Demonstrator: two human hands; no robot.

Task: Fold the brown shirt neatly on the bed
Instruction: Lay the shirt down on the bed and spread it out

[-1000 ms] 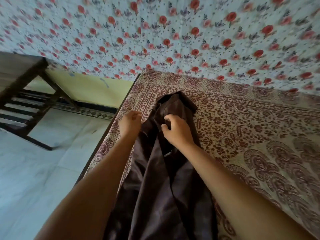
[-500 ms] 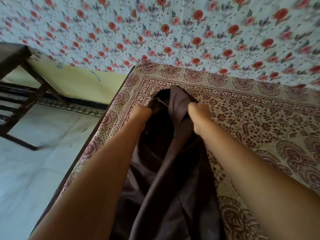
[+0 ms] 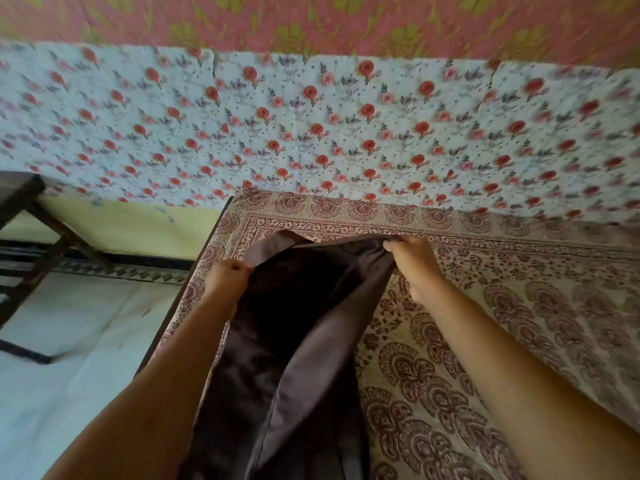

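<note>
Left hand and right hand, fingers curled, grip the brown shirt at its twelve o'clock edge, over the bed.

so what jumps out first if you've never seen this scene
The dark brown fabric shirt in the middle, its top edge pinched and held open by the left hand and right hand. Under it lies a cream bedsheet with maroon paisley print, and behind hangs a white cloth with red flowers.

I note the shirt runs off the bottom edge; the wooden frame at left is cropped and blurred.
</note>
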